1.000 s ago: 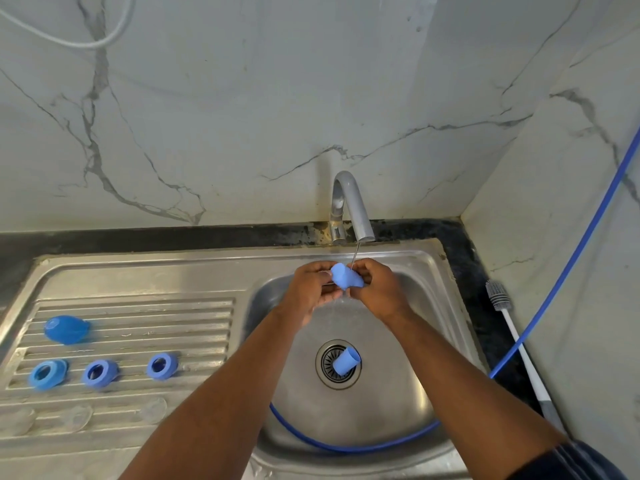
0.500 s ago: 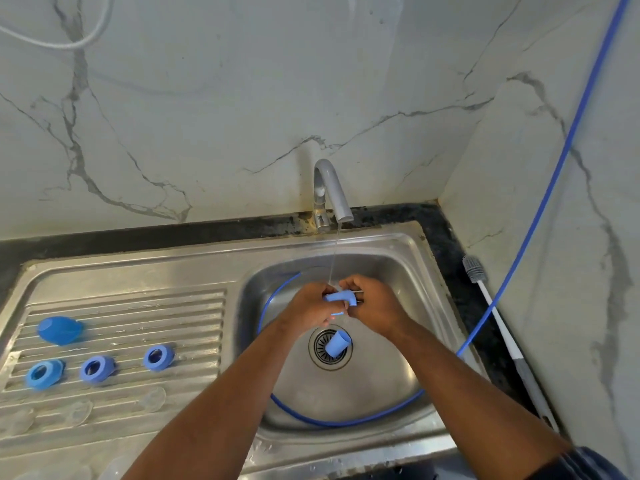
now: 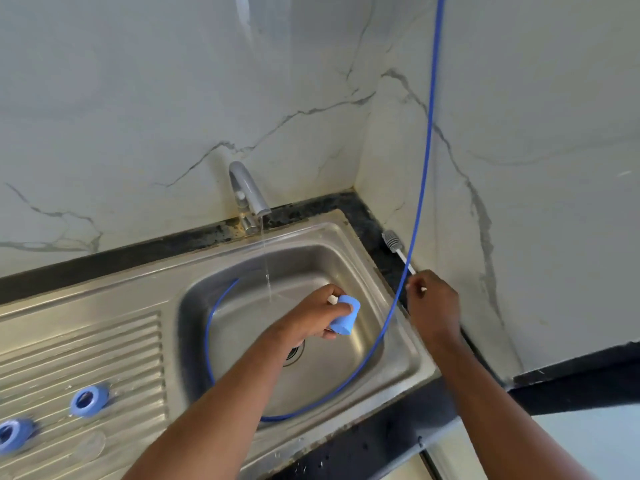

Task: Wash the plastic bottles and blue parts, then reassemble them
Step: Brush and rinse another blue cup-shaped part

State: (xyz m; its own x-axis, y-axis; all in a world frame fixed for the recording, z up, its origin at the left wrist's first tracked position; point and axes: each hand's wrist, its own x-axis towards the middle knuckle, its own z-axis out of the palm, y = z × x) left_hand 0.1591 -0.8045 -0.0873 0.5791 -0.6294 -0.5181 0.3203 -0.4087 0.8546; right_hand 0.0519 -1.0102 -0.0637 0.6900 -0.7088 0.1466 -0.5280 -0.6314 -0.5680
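Nearest me, two blue rings (image 3: 88,400) on the drainboard (image 3: 104,341), apart from each other. Left hand (image 3: 322,317) curls round one blue cap (image 3: 343,317) over the sink (image 3: 329,375), just beside the water stream. Right hand (image 3: 433,303) fingers curl on the white handle of the one bottle brush (image 3: 393,242) by the wall. I'd lift the brush clear of the one blue hose (image 3: 420,188), then scrub inside the cap under the single running tap (image 3: 247,192)

blue hose (image 3: 429,133) looping round sink (image 3: 412,355) basin, faucet (image 3: 247,192) overhanging rear, open middle
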